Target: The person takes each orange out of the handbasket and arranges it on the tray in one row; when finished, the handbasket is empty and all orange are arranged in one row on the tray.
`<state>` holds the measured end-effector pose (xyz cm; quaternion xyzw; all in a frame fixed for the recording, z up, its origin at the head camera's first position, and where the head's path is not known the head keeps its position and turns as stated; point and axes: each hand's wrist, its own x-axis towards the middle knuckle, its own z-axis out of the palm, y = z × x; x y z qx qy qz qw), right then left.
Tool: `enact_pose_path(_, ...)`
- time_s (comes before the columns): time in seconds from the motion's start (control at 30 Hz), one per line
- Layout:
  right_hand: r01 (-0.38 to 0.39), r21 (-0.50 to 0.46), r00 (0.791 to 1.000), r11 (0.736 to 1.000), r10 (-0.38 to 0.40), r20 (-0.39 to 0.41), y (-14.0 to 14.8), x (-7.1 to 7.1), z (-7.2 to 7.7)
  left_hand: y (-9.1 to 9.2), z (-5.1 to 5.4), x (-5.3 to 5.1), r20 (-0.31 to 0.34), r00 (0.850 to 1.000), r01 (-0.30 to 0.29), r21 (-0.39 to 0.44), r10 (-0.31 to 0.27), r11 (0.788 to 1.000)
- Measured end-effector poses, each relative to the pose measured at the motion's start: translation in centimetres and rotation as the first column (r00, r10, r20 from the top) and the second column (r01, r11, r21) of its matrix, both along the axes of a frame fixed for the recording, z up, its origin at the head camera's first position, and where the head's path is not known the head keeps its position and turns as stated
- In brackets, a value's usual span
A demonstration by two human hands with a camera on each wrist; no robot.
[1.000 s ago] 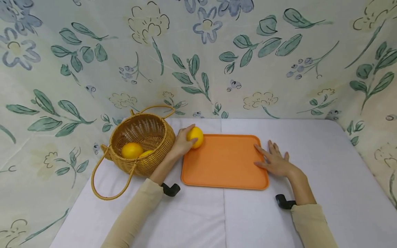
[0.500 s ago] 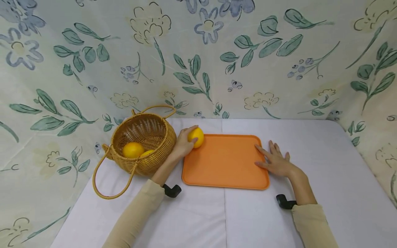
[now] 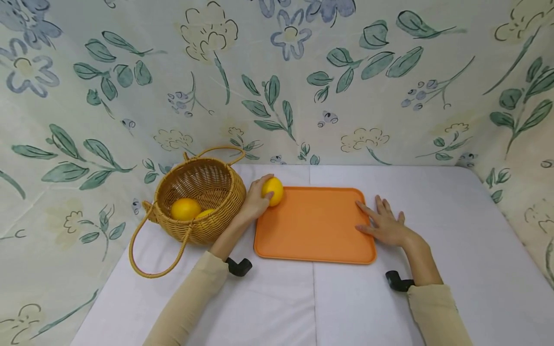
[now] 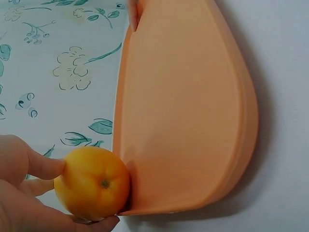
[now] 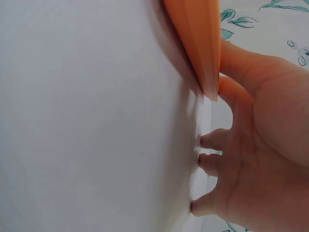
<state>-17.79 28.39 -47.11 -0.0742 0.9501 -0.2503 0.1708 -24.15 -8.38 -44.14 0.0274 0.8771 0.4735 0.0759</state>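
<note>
At the far left corner of the orange tray, my left hand holds a round yellow-orange fruit, an orange, between thumb and fingers. In the left wrist view, the orange shows its small stem mark and sits against the tray's corner. My right hand lies spread at the tray's right side. Its thumb and index finger reach over the rim, and in the right wrist view the other fingertips touch the white cloth.
A wicker basket with two upright handles stands left of the tray, close to my left forearm. Inside it lie an orange and another, partly hidden by the wall. Floral fabric hangs behind the white-covered table.
</note>
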Motion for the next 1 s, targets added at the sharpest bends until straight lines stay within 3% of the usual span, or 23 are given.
enact_pose_path(0.6,-0.008,-0.022,1.0,1.0,0.008,-0.001,0.2,0.0,0.0,-0.1,0.2,0.2,0.008,1.0,0.018,-0.007,-0.018,1.0)
enact_pose_path(0.87,-0.007,-0.015,1.0,1.0,0.007,0.004,0.2,0.0,0.0,0.1,0.6,0.5,-0.035,0.999,0.018,-0.049,-0.02,0.999)
enact_pose_path(1.0,-0.005,-0.013,1.0,1.0,0.005,0.007,0.2,-0.1,0.0,0.0,1.4,0.8,-0.066,0.997,0.028,-0.074,-0.033,0.997)
